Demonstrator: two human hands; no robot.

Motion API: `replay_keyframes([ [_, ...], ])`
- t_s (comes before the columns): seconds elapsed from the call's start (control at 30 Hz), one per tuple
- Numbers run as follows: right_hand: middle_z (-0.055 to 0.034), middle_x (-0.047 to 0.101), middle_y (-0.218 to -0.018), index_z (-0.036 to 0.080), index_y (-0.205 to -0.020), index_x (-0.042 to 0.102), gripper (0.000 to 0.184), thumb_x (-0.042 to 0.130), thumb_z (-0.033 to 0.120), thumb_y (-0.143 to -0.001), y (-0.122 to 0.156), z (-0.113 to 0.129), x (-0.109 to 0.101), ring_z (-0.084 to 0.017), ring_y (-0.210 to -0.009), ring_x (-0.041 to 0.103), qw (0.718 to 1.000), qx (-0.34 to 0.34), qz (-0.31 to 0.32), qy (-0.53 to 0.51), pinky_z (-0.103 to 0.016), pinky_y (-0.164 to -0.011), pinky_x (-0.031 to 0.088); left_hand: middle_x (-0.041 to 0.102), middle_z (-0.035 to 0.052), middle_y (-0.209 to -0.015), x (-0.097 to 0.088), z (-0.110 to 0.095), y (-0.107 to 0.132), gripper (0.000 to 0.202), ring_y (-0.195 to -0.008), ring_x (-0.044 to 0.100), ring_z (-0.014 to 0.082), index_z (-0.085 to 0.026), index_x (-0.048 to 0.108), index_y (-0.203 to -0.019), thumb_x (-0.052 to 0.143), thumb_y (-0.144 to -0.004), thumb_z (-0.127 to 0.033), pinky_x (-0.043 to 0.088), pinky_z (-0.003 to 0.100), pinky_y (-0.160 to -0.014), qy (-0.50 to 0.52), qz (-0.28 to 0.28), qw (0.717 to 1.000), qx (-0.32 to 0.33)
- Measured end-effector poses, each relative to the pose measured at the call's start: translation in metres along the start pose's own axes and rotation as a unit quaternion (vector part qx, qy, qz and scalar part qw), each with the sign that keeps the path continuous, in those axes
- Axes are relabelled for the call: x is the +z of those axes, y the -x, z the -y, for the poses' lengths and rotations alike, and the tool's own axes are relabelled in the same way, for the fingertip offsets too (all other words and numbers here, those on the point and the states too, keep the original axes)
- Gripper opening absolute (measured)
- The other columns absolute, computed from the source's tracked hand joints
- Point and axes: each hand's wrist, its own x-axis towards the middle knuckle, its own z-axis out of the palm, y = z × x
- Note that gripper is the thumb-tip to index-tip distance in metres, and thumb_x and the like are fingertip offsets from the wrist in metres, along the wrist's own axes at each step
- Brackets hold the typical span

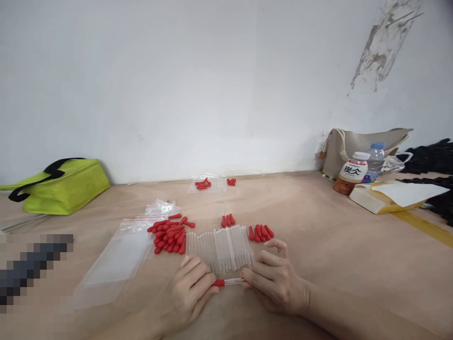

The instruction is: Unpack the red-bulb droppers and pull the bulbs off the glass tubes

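Note:
Between my hands lies a glass dropper tube (233, 281) with a red rubber bulb (219, 283) on its left end. My left hand (193, 288) is closed on the bulb, most of which its fingers hide. My right hand (274, 281) pinches the other end of the tube, index finger raised. Just beyond my hands is a row of clear glass tubes (226, 248). A heap of red rubber bulbs (170, 234) sits left of the row, a small group of bulbs (261, 233) to its right, and 3 bulbs (228, 220) behind it.
Clear zip bags (116, 259) lie on the left of the table. By the wall is another bag with tubes and bulbs (208, 185). A lime-green bag (67, 186) stands far left. On the right are a drink bottle (352, 174), a water bottle (377, 158) and a beige bag (357, 141).

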Motion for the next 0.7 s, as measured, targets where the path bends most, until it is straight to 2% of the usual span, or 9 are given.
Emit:
replay_keyframes([
  [0.17,0.0062,0.050,-0.049,0.020,-0.076,0.057,0.016,0.045,0.025,-0.086,0.000,0.001,-0.001,-0.009,-0.055,0.040,1.000,-0.016,0.005,-0.003,-0.035,-0.085,0.023,0.052,0.0025,-0.062,-0.004,-0.004,-0.001,0.013,-0.062,0.043,0.0157,-0.017,0.053,-0.074,0.045,-0.082,-0.011,0.033,0.031,-0.057,0.010,0.018,1.000,0.018],
  [0.3,0.0059,0.049,-0.049,0.019,-0.075,0.057,0.013,0.048,0.023,-0.084,0.005,-0.005,-0.005,-0.009,-0.055,0.038,1.000,-0.010,-0.006,-0.019,-0.035,-0.084,0.024,0.052,0.0029,-0.062,-0.010,0.001,0.003,0.014,-0.061,0.044,0.0162,-0.018,0.051,-0.074,0.044,-0.080,-0.008,0.035,0.031,-0.057,0.020,-0.002,1.000,0.011],
  [0.4,0.0047,0.048,-0.048,0.020,-0.075,0.060,0.014,0.049,0.022,-0.083,0.005,-0.011,-0.007,-0.010,-0.055,0.037,0.999,0.040,-0.017,-0.024,-0.035,-0.080,0.025,0.053,0.0034,-0.067,-0.017,0.010,0.011,0.013,-0.064,0.046,0.0158,-0.018,0.052,-0.077,0.044,-0.081,-0.008,0.039,0.030,-0.059,0.011,-0.008,0.999,-0.049],
  [0.53,0.0046,0.053,-0.050,0.023,-0.082,0.064,0.010,0.054,0.025,-0.081,-0.006,-0.010,-0.002,-0.010,-0.059,0.044,0.994,0.091,-0.033,-0.044,-0.033,-0.077,0.025,0.054,0.0044,-0.082,-0.019,0.018,0.018,0.016,-0.073,0.051,0.0146,-0.020,0.054,-0.092,0.042,-0.085,-0.014,0.042,0.026,-0.064,0.029,-0.026,0.991,-0.132],
  [0.7,0.0051,0.059,-0.053,0.022,-0.071,0.063,0.013,0.054,0.022,-0.081,-0.033,-0.008,0.009,-0.008,-0.056,0.045,0.985,0.152,-0.059,-0.054,-0.031,-0.073,0.024,0.052,0.0055,-0.093,-0.011,0.022,0.016,0.014,-0.089,0.052,0.0165,-0.020,0.051,-0.092,0.037,-0.089,-0.022,0.043,0.029,-0.077,0.068,-0.075,0.962,-0.253],
])
